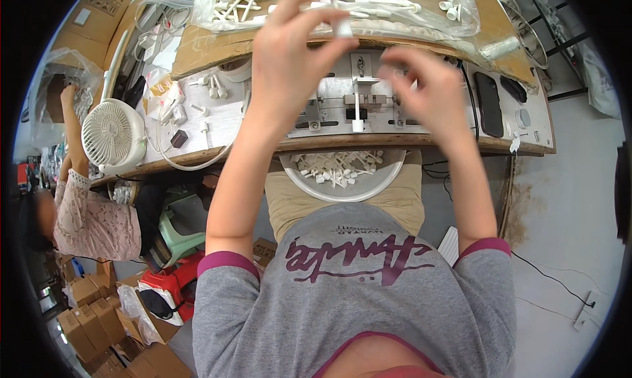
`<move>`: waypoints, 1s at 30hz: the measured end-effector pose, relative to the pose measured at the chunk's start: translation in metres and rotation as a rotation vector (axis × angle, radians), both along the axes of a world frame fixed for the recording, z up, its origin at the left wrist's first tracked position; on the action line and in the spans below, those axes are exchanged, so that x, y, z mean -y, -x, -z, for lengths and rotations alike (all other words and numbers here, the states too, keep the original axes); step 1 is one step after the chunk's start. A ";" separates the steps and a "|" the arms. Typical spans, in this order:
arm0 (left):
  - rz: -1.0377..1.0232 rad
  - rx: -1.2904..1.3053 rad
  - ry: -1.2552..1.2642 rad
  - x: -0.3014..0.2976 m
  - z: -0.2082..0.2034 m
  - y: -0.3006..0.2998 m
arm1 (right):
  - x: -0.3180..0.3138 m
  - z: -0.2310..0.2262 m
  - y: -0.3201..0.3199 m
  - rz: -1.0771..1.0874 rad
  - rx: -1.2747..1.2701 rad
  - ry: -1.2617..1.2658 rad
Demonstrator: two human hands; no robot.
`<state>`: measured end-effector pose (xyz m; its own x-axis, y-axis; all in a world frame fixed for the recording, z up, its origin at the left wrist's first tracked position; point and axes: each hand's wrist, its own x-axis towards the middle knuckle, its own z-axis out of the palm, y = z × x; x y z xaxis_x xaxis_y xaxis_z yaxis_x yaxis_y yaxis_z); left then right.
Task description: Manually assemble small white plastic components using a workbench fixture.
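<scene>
My left hand [289,55] is raised over the far side of the bench, thumb and fingers closed on a small white plastic part [342,28]. To its right my right hand [428,92] hovers beside the metal fixture [315,115], fingers curled and smeared by motion, so what it holds, if anything, is unclear. A white stemmed plastic piece [357,111] lies in the middle of the fixture, its thicker end toward me. Beyond my left hand, a clear plastic bag [447,26] lies spread under many similar white pieces [247,3].
A mesh basket [349,197] of white pieces rests on my lap. Left on the bench are a white fan [113,136], loose pieces and a cable; right, a black phone [488,105]. A co-worker [99,213] sits at far left, near cardboard boxes [99,325].
</scene>
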<state>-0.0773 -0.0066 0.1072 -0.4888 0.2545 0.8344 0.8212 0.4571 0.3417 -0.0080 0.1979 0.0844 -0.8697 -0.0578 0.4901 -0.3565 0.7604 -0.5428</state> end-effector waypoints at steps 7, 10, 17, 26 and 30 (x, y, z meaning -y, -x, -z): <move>0.022 0.111 0.308 -0.003 0.063 -0.078 | -0.038 -0.062 0.107 0.226 0.102 -0.482; -0.015 0.202 0.402 -0.004 0.095 -0.088 | -0.033 -0.051 0.141 0.196 0.380 -0.687; 0.010 0.189 0.531 -0.015 0.115 -0.075 | -0.088 -0.007 0.167 0.131 0.024 -0.841; -0.040 0.202 0.515 -0.006 0.127 -0.081 | -0.081 -0.032 0.162 0.044 0.305 -0.673; -0.063 0.096 0.536 -0.020 0.140 -0.079 | -0.106 -0.013 0.150 0.111 0.014 -0.702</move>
<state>0.0012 0.0135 -0.0333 -0.5845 0.5998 0.5464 0.7633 0.6349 0.1195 -0.1578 0.3035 0.0973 -0.8948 -0.2662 0.3583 -0.2529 0.9638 0.0844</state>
